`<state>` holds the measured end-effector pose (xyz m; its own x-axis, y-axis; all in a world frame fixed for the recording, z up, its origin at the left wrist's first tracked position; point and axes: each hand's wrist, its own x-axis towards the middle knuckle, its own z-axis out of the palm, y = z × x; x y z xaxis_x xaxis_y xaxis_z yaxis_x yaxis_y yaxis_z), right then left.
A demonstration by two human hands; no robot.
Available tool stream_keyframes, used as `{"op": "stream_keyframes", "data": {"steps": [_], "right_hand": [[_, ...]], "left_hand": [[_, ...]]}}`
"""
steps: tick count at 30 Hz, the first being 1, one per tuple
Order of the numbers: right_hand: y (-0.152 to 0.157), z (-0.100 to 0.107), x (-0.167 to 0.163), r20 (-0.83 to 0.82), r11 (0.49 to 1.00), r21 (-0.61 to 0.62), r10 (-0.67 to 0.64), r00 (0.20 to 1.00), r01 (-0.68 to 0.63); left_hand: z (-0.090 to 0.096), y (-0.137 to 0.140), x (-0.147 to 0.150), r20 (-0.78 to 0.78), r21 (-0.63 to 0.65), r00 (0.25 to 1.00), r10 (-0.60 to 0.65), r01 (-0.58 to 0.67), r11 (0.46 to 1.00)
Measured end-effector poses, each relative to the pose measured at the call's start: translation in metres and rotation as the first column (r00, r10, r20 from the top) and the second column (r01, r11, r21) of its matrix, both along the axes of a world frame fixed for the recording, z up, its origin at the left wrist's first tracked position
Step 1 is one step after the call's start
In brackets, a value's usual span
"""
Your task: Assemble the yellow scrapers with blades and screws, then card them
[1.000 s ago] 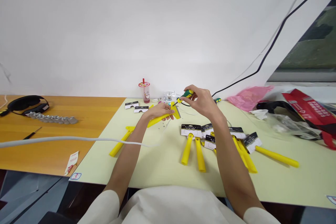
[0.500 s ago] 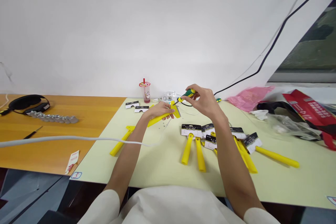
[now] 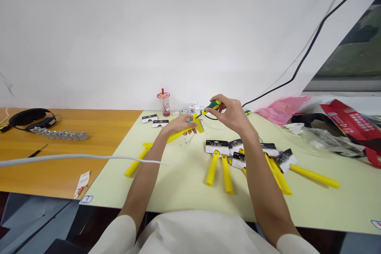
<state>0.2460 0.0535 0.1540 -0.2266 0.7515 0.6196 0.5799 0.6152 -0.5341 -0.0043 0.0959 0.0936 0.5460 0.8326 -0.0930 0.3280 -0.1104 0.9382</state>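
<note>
Two hands above a pale table (image 3: 181,186), with the left hand (image 3: 177,124) curled around a yellow scraper (image 3: 179,134), slanting up off the surface, and the right hand (image 3: 231,112) pinching a green screwdriver (image 3: 213,104) between thumb and fingers, tip at the scraper's head, exact seating too small to tell. Apparently propped by hand alone, so at some risk of a sideways slip under pressure toward the left hand just beside; also possible, from any jolt, loss of a small part among the loose bits (image 3: 186,141) below.
</note>
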Motion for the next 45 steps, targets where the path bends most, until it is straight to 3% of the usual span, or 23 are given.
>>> {"op": "stream_keyframes", "data": {"steps": [45], "right_hand": [[0.0021, -0.0013, 0.0010, -0.025, 0.998, 0.059, 0.020, 0.999, -0.019]], "left_hand": [[0.0004, -0.0015, -0.0038, -0.051, 0.076, 0.998, 0.035, -0.031, 0.997]]}}
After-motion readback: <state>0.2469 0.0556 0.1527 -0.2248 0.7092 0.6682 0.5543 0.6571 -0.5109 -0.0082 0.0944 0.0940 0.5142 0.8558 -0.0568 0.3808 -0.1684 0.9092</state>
